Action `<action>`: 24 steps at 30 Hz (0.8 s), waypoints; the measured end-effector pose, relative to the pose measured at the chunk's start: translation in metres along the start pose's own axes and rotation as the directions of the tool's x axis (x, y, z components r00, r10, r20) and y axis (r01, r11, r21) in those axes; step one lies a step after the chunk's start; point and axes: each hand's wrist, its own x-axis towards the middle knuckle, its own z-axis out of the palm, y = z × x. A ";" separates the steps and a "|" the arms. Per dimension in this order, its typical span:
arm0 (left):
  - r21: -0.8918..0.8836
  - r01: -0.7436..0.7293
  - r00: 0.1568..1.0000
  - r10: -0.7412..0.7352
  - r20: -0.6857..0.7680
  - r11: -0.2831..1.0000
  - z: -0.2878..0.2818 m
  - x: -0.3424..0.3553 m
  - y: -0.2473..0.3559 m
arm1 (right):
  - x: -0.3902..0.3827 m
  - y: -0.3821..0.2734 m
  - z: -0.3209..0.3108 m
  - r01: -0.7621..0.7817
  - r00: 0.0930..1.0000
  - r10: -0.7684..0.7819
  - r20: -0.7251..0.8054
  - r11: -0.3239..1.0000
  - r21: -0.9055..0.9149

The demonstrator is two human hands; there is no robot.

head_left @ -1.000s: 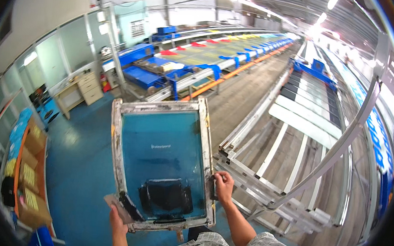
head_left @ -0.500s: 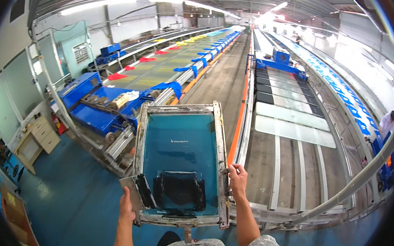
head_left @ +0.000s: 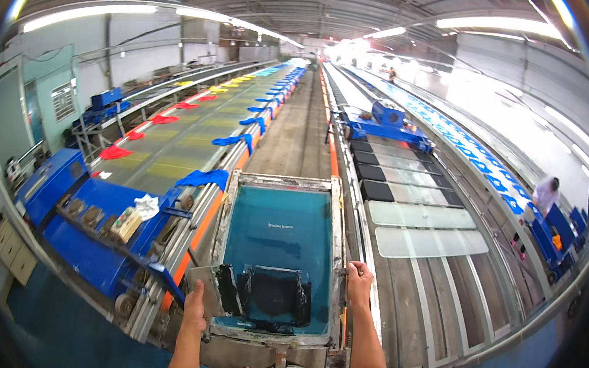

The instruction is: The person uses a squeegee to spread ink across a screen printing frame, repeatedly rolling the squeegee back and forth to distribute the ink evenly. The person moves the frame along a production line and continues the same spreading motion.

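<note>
A screen-printing frame (head_left: 336,254) is in front of me, its worn pale border around teal mesh (head_left: 279,207). Black ink (head_left: 273,294) is pooled over a dark shape in the mesh's near half. At the frame's left near side, my left hand (head_left: 194,306) is closed on a flat squeegee (head_left: 207,293), thumb on its face; the ink-covered edge leans over the mesh. My right hand (head_left: 359,282) is closed at the frame's right side, around a small dark fitting mostly hidden by the fingers.
Left, a long print table (head_left: 175,146) carries red, yellow and blue cloth pieces beside a blue carriage (head_left: 96,229). Right, another table holds black pieces (head_left: 377,191) and glass-like panels (head_left: 432,244). A person (head_left: 545,194) stands far right. An aisle (head_left: 298,130) runs between tables.
My view has shifted forward and turned right, bringing the frame between the two long tables. Both hands keep their places on the squeegee and the frame's right side.
</note>
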 end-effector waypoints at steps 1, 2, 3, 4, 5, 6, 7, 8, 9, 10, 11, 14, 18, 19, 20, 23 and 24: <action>0.001 0.024 0.999 -0.024 0.030 1.000 0.001 0.019 -0.001 | 0.006 -0.006 0.005 -0.032 0.999 0.032 -0.003 0.998 0.061; 0.022 0.051 0.999 -0.051 0.005 0.998 0.007 0.039 0.000 | 0.017 -0.014 0.011 -0.009 0.998 0.008 -0.054 1.000 -0.022; 0.042 0.070 0.998 -0.070 -0.010 0.997 0.014 0.066 -0.004 | 0.032 -0.011 0.017 -0.001 0.996 -0.005 -0.093 0.998 -0.065; 0.062 0.089 0.996 -0.087 -0.028 0.994 0.021 0.092 -0.006 | 0.050 -0.005 0.023 0.003 0.992 -0.017 -0.128 0.994 -0.107; 0.038 0.094 0.995 -0.096 0.043 0.995 0.034 0.112 -0.007 | 0.069 0.008 0.026 -0.001 0.989 -0.015 -0.147 0.994 -0.106; 0.016 0.103 0.989 -0.104 0.108 0.995 0.049 0.127 -0.003 | 0.090 0.021 0.028 -0.009 0.987 -0.008 -0.162 0.995 -0.104; -0.007 0.113 0.980 -0.110 0.168 0.994 0.062 0.143 -0.002 | 0.109 0.032 0.031 -0.017 0.985 -0.001 -0.174 0.995 -0.101; -0.011 0.124 0.977 -0.120 0.174 0.992 0.069 0.167 -0.010 | 0.129 0.043 0.038 -0.014 0.985 -0.005 -0.173 0.994 -0.111; -0.016 0.133 0.976 -0.128 0.177 0.991 0.074 0.195 -0.020 | 0.149 0.052 0.045 -0.012 0.985 -0.009 -0.170 0.993 -0.119; -0.022 0.141 0.975 -0.135 0.177 0.990 0.080 0.219 -0.028 | 0.170 0.060 0.052 -0.008 0.986 -0.014 -0.164 0.992 -0.128; -0.010 0.151 0.974 -0.147 0.171 0.989 0.092 0.240 -0.026 | 0.192 0.062 0.061 -0.021 0.985 -0.005 -0.174 0.989 -0.148; 0.009 0.171 0.976 -0.171 0.135 0.985 0.129 0.295 -0.014 | 0.251 0.076 0.094 0.057 0.979 -0.112 -0.173 0.953 -0.297; 0.071 0.162 0.986 -0.164 0.021 0.984 0.164 0.361 -0.010 | 0.338 0.084 0.132 -0.030 0.995 0.000 -0.097 0.951 -0.308; 0.107 0.164 0.986 -0.162 -0.022 0.981 0.165 0.380 -0.011 | 0.350 0.084 0.142 -0.041 0.996 0.014 -0.087 0.946 -0.320; 0.101 0.168 0.986 -0.169 0.000 0.981 0.174 0.396 -0.011 | 0.368 0.092 0.151 -0.015 0.996 -0.012 -0.091 0.957 -0.291; 0.066 0.169 0.980 -0.175 0.091 0.983 0.204 0.444 -0.015 | 0.418 0.107 0.163 -0.010 0.991 -0.036 -0.133 0.943 -0.332; 0.040 0.161 0.977 -0.165 0.134 0.986 0.215 0.462 -0.016 | 0.435 0.110 0.166 0.036 0.986 -0.087 -0.142 0.943 -0.331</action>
